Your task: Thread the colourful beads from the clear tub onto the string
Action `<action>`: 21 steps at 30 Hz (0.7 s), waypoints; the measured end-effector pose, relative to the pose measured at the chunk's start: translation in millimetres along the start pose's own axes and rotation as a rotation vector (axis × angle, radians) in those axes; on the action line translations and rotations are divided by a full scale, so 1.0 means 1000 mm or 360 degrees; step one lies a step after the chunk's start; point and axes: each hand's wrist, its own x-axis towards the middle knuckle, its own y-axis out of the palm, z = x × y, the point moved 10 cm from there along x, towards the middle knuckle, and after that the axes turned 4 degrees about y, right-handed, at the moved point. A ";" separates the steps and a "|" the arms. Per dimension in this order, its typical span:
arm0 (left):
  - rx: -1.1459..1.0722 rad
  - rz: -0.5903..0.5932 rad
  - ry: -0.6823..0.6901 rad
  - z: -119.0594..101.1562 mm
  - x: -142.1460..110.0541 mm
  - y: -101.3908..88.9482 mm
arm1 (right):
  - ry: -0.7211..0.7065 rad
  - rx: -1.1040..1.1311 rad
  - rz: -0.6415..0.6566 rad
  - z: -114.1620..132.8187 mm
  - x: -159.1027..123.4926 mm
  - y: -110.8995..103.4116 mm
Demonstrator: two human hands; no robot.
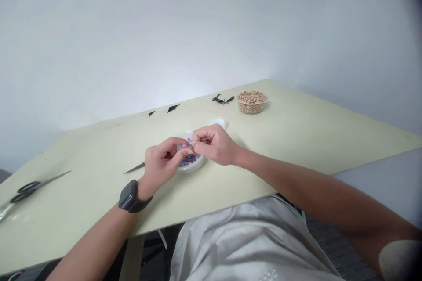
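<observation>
Pale clothing (244, 246) lies nearest, below the edge of the desk (296, 140). Left hand (168, 158): fingers narrowed, seemingly on small beads (184, 145) above a white bowl (192, 168); right hand (216, 145): pinched close, its hold indiscernible. Slackened fingers could scatter beads across the smooth, pale-yellow surface, before a plain whitish wall (198, 30).

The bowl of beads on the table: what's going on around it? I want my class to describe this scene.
A person holds both hands close together over a white bowl of colourful beads. The fingertips of the left hand and right hand nearly meet; exactly what each pinches is too small to tell. Beyond the hands, pliers lie beside a clear tub of tan pieces, and scissors lie off to the person's left.
</observation>
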 end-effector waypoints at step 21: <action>0.0136 -0.0003 0.0061 -0.006 0.000 0.000 | -0.0060 -0.0339 -0.0362 0.011 0.004 -0.030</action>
